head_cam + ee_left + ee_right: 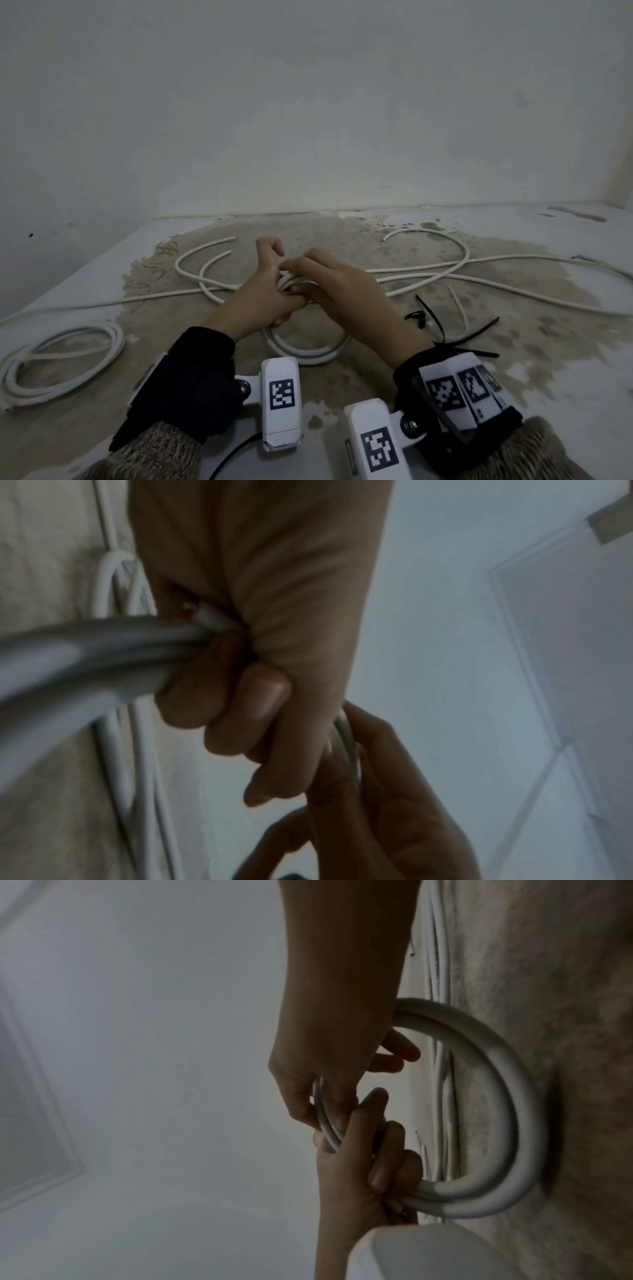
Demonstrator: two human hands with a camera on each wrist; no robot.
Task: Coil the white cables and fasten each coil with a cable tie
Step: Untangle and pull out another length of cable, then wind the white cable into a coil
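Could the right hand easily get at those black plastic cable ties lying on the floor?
Probably yes: the black plastic cable ties lie uncovered just beside the right hand, but it grips the white cable coil and must let go first.

Lying across the patchy, paint-worn floor (pixel 359 236) — loose white cables (pixel 445 274) looping left and right, a finished coil (pixel 61 363) sitting at the near left, black cable ties (pixel 442 325) resting near right beside a held coil (pixel 308 353).
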